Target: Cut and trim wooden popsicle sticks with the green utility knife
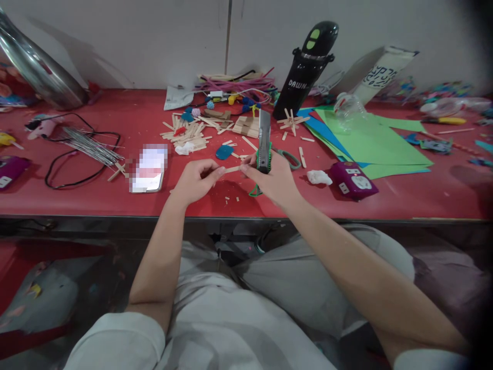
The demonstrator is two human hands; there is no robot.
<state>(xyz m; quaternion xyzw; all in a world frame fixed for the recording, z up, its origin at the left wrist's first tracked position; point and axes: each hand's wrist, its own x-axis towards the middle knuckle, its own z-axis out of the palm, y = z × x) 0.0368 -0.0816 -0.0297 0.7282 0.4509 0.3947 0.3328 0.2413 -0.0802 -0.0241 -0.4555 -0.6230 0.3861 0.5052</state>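
Between my two hands, just above the red table (200,203), is a short wooden craft stick (232,169). My left hand (198,180) pinches its left end. The thumb and finger of my right hand (269,174) touch its right end. A box cutter (264,141) with a green and black body also sits in my right hand, pointing up and away from me. Small wood chips (231,199) lie on the table below. Beyond my hands are a blue flat piece (224,151) and a pile of craft sticks (188,134). Scissors (290,158) lie partly hidden behind my right hand.
A phone (148,167) and a bundle of wires (90,146) lie at left. A black bottle (306,69) stands at the back. Coloured paper sheets (393,146), a purple box (352,181) and a crumpled white tissue (319,177) are at right.
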